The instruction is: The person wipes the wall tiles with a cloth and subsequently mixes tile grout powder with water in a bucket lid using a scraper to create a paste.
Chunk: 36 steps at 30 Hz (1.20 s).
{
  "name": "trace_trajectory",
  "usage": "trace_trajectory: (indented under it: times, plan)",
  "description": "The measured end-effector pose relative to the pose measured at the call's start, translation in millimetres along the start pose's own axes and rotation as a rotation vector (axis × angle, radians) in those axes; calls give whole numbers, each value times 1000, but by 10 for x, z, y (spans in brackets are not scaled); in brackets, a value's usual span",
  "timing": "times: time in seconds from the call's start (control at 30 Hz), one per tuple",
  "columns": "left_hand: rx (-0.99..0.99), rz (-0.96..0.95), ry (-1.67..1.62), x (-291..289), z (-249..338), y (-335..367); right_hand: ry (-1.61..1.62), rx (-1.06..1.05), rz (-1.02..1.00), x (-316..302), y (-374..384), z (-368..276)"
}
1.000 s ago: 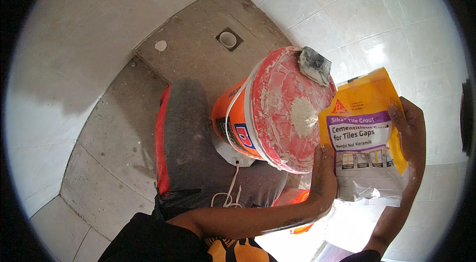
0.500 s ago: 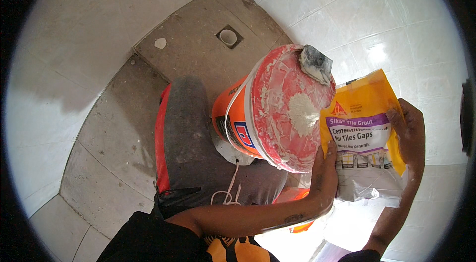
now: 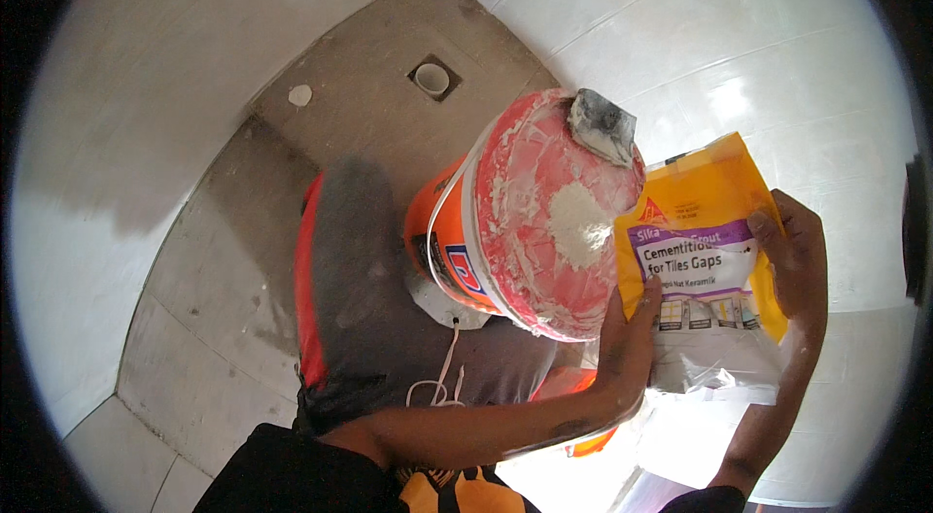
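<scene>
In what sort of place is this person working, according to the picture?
Probably a small bathroom or similar wet room under construction: a round pipe opens in the dirty floor, the wall has pale tiles, and pale powder lies on a bucket lid.

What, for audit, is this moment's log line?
left hand: holding yellow-white plastic packet; right hand: likewise; pale powder: on round red lid

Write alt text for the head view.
The left hand and right hand hold a yellow-and-white packet by its sides, beside an orange bucket. Pale powder and a dark object lie on the bucket's smeared red lid.
</scene>
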<state>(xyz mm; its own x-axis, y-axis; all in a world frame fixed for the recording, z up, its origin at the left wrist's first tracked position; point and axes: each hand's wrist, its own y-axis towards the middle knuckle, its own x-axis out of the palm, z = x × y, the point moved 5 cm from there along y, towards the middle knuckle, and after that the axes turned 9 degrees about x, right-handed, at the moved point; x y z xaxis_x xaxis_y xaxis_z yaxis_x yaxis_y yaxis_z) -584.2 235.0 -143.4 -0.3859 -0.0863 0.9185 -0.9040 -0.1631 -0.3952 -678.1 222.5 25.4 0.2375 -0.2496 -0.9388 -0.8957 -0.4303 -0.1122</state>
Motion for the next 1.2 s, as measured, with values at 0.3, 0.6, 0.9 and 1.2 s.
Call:
trace_trajectory:
  times: [0.3, 0.6, 0.9, 1.2]
  plan:
    - [-7, -5, -53, -38, -138, 92, -174, 23, 37, -83, 14, -4]
    - [-62, -1, -14, -46, -304, 173, -242, 16, 38, -172, 41, 35]
    - [-118, -69, -91, -28, -299, 166, -259, 7, 24, -191, 31, 55]
    - [-58, -85, -75, 33, -193, 159, -245, 4, 28, -143, 37, -107]
